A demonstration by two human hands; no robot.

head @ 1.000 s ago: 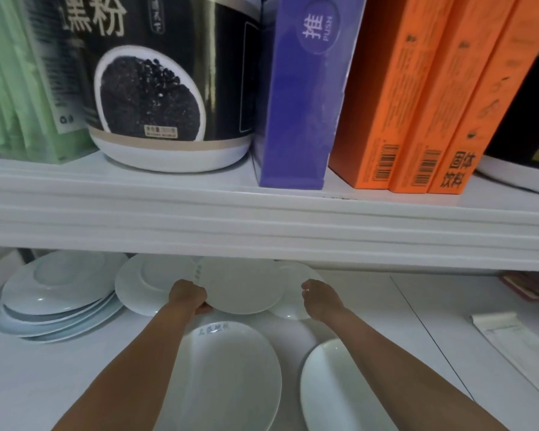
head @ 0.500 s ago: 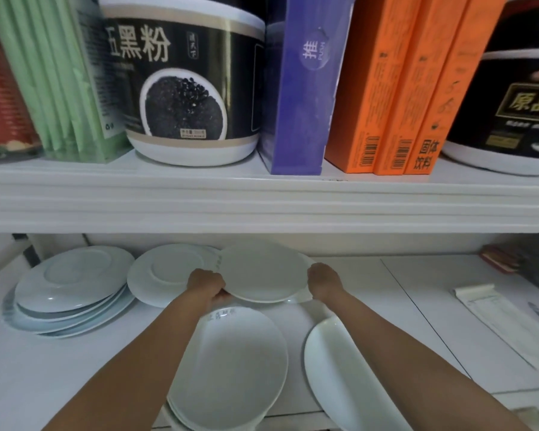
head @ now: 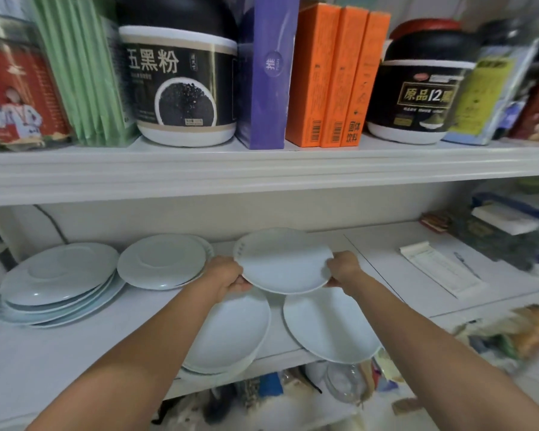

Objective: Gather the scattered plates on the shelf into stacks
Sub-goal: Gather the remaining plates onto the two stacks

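On the lower shelf (head: 75,353), far left, we see a stack of round pale blue plates (head: 56,284). A raised ring shows on the top one, and the stack's left edge is blurred. Just beside it to the right sits a smaller stack of round plates (head: 162,261); we cannot count the plates beneath its top one.

The left hand (head: 227,276) grips the left rim of the held plate (head: 283,259), its fingers curled under and hidden from us. This plate is glossy white with a faint blue tint, slightly oval and face up. Small dark marks near its left rim are too blurred to read. Its long axis runs left to right, about parallel to the shelf's front edge. It hangs roughly level above the shelf at mid-depth, between the two hands. The right hand (head: 343,267) grips the right rim, its fingertips also out of sight below.

The held plate's near edge covers the far ends of two lower pieces. One is a low stack of oval plates (head: 231,331), with its long axis running near-left to far-right. The other is a single oval plate (head: 327,328), angled far-left to near-right. Both jut over the shelf's front edge.

Farther right a folded paper (head: 439,269) lies flat, and beyond it everything smears.
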